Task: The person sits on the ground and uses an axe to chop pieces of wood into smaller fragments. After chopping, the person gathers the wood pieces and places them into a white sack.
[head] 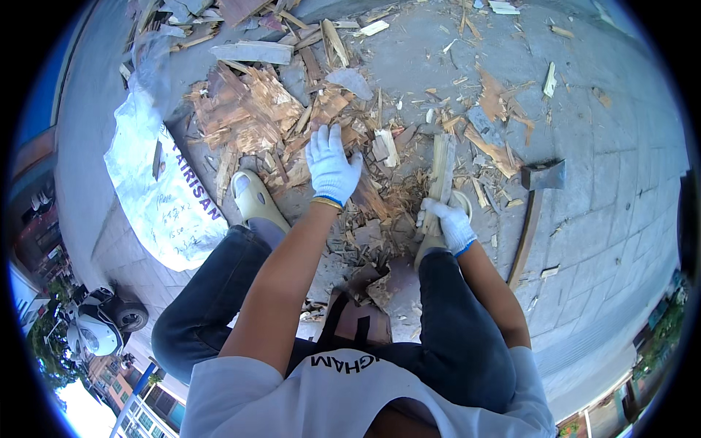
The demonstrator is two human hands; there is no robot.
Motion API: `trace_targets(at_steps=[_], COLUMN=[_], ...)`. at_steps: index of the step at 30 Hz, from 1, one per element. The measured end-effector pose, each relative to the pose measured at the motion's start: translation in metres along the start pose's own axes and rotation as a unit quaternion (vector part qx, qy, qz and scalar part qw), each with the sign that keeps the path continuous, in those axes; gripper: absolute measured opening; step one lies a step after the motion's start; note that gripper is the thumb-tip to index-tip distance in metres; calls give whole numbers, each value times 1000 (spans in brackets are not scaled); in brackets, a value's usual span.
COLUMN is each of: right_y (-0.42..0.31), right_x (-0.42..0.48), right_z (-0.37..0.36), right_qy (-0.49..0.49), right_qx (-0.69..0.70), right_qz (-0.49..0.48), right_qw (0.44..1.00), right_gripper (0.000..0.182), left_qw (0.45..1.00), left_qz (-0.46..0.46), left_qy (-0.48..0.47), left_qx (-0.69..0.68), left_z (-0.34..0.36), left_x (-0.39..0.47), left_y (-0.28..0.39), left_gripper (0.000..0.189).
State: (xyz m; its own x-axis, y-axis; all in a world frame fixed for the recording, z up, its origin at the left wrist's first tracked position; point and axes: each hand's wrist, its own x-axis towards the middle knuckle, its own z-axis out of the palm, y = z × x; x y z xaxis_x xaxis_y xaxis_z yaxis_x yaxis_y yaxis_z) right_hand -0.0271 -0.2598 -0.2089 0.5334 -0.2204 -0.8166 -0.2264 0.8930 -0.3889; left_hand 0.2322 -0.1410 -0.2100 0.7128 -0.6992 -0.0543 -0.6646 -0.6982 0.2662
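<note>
My left hand (333,164), in a white knit glove with a blue cuff, is spread palm down over broken wood pieces (298,164). Its fingers are apart and hold nothing; whether it rests on the wood I cannot tell. My right hand (452,223), gloved the same way, is closed around the lower part of a weathered wood strip (442,164). That strip points away from me, above my right slipper (464,203). Splinters and chips (402,200) lie between my feet. To the right, an axe (544,175) with a long wooden handle (527,238) lies on the pavement.
A white plastic sack (164,219) bearing writing lies left of my left slipper (257,200). Beyond my hands is a heap of splintered boards (252,104), with a pale plank (253,52) across it. Farther left stands a motor scooter (96,328). Loose scraps (495,148) dot the paving.
</note>
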Motion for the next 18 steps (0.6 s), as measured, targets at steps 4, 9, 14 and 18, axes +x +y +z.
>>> trace_targets(at_steps=[4,9,14,18], right_y=[3,17,14,0], right_x=[-2,4,2,-7], right_z=[4,-11,-2,15], right_qy=[12,-29,-34,-11], right_qx=[33,129,91,41], right_qz=[-50,-43,-35,-29], right_qw=[998,990,995,999], right_gripper=[23,26,27,23], left_qw=[977,994,927,854], left_qz=[117,108,-291,-414], left_qy=[-173,-11,0,-174], left_qx=[45,-35,237,264], left_z=[-24,-85,-138,-162], left_x=[26,66,47,36], left_y=[8,-61,-240,-301], left_gripper=[69,46,39,46])
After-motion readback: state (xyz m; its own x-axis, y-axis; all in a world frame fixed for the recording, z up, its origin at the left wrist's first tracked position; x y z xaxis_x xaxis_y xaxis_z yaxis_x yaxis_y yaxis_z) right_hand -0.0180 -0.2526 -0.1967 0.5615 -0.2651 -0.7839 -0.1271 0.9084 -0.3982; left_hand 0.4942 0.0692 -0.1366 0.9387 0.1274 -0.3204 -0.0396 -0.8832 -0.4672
